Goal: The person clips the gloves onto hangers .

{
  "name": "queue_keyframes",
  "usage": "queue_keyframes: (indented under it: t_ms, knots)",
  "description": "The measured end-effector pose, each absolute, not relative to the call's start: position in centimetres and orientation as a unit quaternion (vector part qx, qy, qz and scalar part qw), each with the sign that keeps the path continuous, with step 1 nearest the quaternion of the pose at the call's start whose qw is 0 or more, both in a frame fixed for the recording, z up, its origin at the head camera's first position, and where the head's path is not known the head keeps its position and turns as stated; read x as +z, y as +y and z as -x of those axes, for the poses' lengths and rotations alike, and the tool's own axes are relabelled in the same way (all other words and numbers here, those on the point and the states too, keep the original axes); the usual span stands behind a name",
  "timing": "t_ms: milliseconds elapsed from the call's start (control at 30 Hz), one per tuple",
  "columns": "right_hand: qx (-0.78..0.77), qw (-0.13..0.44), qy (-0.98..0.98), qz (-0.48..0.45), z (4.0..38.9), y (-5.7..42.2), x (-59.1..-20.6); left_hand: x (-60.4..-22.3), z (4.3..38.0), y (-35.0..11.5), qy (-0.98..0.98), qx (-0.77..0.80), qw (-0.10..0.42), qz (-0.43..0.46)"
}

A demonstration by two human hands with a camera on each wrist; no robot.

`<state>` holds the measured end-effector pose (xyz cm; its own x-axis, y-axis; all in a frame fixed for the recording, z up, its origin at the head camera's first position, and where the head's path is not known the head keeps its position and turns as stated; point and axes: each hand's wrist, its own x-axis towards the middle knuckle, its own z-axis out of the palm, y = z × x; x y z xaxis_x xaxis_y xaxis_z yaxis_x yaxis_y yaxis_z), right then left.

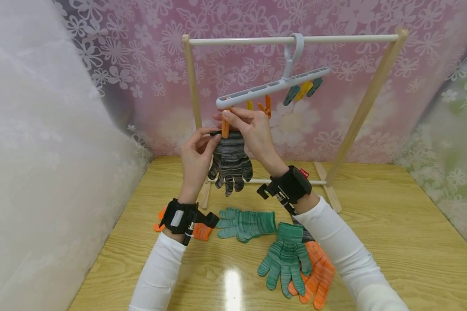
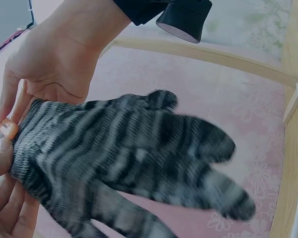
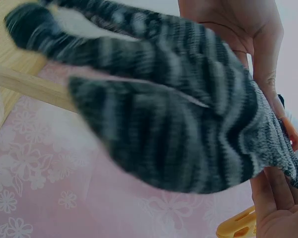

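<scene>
A grey-and-black striped knit glove (image 1: 230, 160) hangs fingers down below the low left end of a light grey hanger (image 1: 257, 91). My left hand (image 1: 196, 157) pinches the glove's cuff at its left edge between thumb and fingers. With thumb and fingers my right hand (image 1: 254, 131) pinches an orange clothespin (image 1: 225, 125) at that end of the hanger, its lower tip over the cuff. In the left wrist view the orange clothespin (image 2: 9, 129) sits right at the cuff. The right wrist view shows the glove (image 3: 174, 124) close up, with a yellow clothespin (image 3: 237, 223) beyond it.
The hanger hooks over the white rod (image 1: 241, 41) of a wooden stand (image 1: 367, 103). Further along hang another orange clothespin (image 1: 267, 106), a yellow one (image 1: 304, 90) and dark green ones (image 1: 291, 95). On the table (image 1: 393, 242) lie green gloves (image 1: 247, 224) and orange gloves (image 1: 319, 274).
</scene>
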<state>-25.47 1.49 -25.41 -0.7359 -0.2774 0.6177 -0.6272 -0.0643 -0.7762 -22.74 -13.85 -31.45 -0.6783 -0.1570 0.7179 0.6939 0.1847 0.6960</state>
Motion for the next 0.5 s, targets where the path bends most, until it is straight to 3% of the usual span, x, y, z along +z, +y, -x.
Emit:
queue_keyframes:
  t_ms: [500]
  knots:
    - [0.631, 0.142, -0.684, -0.338, 25.08, 1.90, -25.43, -30.72, 22.59, -13.00, -0.648, -0.629, 0.387, 0.184]
